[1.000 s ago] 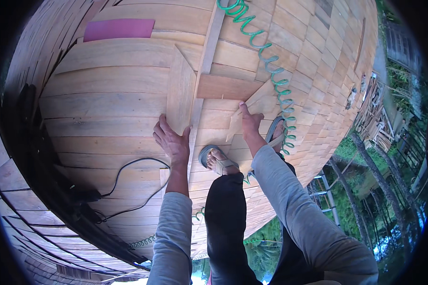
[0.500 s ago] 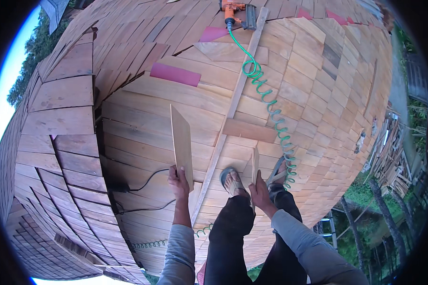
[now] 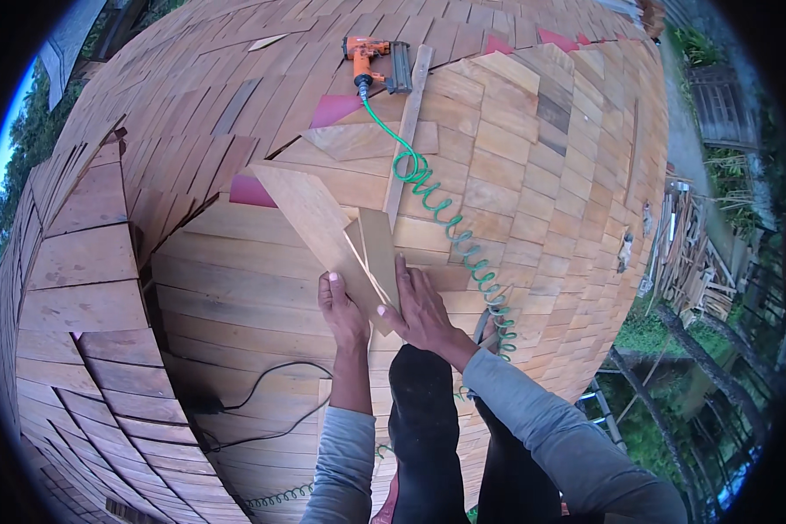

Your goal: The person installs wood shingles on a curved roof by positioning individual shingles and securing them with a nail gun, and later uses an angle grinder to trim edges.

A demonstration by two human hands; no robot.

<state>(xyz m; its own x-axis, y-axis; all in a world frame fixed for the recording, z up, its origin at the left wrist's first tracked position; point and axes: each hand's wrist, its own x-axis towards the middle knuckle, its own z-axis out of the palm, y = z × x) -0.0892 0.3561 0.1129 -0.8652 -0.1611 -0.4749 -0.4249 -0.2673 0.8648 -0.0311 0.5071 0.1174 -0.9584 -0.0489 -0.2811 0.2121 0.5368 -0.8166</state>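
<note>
A long pale wooden shingle (image 3: 304,210) with an angled far end is gripped at its lower edge by my left hand (image 3: 344,316), thumb on top. My right hand (image 3: 424,313) holds a shorter wooden shingle (image 3: 376,253), its fingers along the right edge and its thumb near the lower end. The two pieces meet in front of my knees, the shorter one overlapping the long one's right side. Thin edges of wood show between them; whether these belong to a further piece I cannot tell. Both hands are closed and nearly touching.
An orange nail gun (image 3: 367,63) lies farther up the shingled roof, its coiled green hose (image 3: 450,223) running down to the right. A wooden batten (image 3: 410,113) lies beside it. A black cable (image 3: 275,371) loops at left, near a raised shingled edge (image 3: 83,262). Scrap wood (image 3: 694,253) lies below right.
Both hands have lifted and come together, bringing the two separate shingles into overlap. The long shingle now leans to the left. The view has shifted, so the nail gun appears lower and farther left.
</note>
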